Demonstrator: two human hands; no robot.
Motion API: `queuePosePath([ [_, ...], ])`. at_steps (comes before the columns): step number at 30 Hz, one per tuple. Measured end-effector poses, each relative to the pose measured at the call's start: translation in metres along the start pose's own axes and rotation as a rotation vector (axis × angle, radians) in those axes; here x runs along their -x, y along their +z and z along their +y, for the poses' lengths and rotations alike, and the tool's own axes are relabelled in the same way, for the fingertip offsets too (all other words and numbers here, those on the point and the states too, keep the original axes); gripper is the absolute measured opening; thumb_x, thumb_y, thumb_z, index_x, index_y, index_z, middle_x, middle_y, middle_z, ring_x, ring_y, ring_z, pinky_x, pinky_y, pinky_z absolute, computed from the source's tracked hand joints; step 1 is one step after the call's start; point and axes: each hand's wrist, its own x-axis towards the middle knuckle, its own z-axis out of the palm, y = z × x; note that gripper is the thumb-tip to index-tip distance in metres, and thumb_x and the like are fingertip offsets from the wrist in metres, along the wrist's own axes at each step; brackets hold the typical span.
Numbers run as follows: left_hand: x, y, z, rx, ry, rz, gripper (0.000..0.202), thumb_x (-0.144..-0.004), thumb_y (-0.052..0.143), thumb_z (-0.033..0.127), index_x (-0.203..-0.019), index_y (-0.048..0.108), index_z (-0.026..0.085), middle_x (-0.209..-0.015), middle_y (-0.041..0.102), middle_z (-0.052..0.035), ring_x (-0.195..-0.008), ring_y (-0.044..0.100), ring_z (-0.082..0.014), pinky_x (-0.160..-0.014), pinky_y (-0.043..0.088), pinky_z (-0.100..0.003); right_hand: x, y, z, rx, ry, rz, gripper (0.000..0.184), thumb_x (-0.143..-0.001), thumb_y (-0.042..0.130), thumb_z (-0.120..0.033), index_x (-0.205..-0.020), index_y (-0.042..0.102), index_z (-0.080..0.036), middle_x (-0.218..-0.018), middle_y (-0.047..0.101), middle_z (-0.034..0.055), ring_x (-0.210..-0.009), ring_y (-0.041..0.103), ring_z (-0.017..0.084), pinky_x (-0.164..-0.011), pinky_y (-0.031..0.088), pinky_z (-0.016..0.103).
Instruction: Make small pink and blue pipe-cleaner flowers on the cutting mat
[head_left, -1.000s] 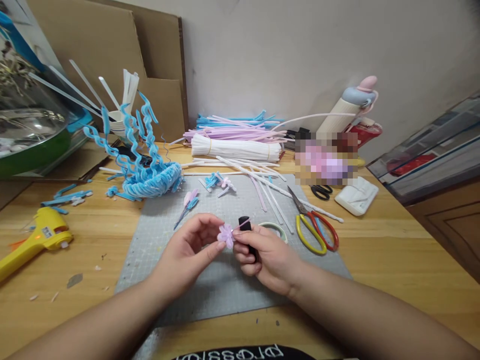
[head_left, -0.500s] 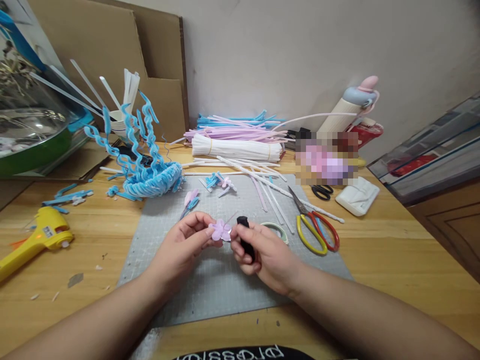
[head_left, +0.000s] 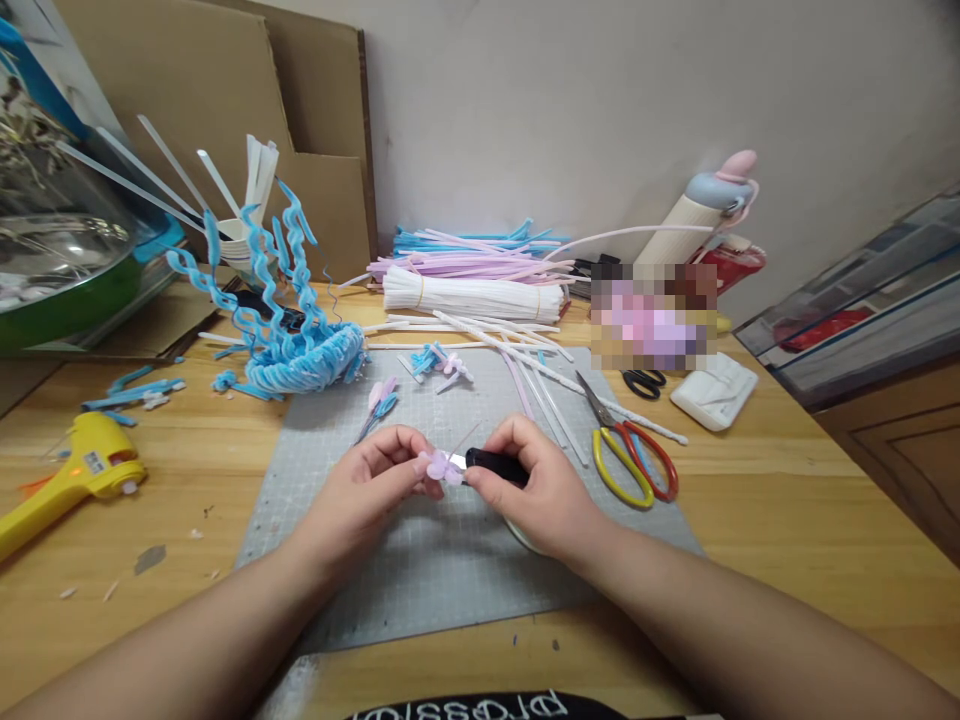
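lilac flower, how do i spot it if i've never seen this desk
Find the grey cutting mat on the wooden table. Over it, the left hand pinches the lilac flower, facing the black-handled tool in the right hand. Rounded petals set it apart from the long lilac stems lying by the wall.

From afar I'm seeing a yellow plastic glue gun point(head_left: 86, 473) lying left of the flat grey mat point(head_left: 450, 580), red-and-yellow-handled metal scissors point(head_left: 624, 432) on its right edge, bundled white pipe cleaners point(head_left: 480, 298) behind.
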Motion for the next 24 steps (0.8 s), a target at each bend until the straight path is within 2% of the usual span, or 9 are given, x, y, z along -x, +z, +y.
queuePosePath([
  [7, 0.000, 0.000, -0.001, -0.100, 0.030, -0.053, 0.015, -0.074, 0.076, 0.027, -0.074, 0.065, 0.017, -0.071, 0.065, -0.0009, -0.066, 0.058, -0.0128, -0.065, 0.044, -0.024, -0.001, 0.001, 0.000, 0.044, -0.008, 0.008, 0.022, -0.072, 0.065, -0.028, -0.073, 0.043, -0.023, -0.067, 0.048, -0.0041, -0.062, 0.044, 0.013, -0.058, 0.035, 0.027],
  [14, 0.000, -0.001, -0.001, -0.123, 0.046, -0.089, 0.015, -0.076, 0.075, 0.028, -0.074, 0.065, 0.018, -0.071, 0.065, -0.0007, -0.067, 0.058, -0.0130, -0.066, 0.044, -0.024, 0.001, 0.001, -0.005, 0.041, -0.015, -0.061, 0.019, -0.072, 0.061, -0.028, -0.073, 0.043, -0.023, -0.065, 0.046, -0.0041, -0.061, 0.042, 0.014, -0.059, 0.035, 0.028],
  [24, 0.000, 0.000, -0.001, -0.103, 0.027, -0.096, 0.016, -0.076, 0.075, 0.028, -0.076, 0.065, 0.017, -0.072, 0.065, -0.0001, -0.067, 0.057, -0.0120, -0.067, 0.043, -0.024, 0.002, 0.001, -0.008, 0.055, 0.013, -0.085, 0.016, -0.071, 0.058, -0.028, -0.073, 0.043, -0.022, -0.065, 0.046, -0.0041, -0.061, 0.041, 0.013, -0.057, 0.034, 0.028],
])
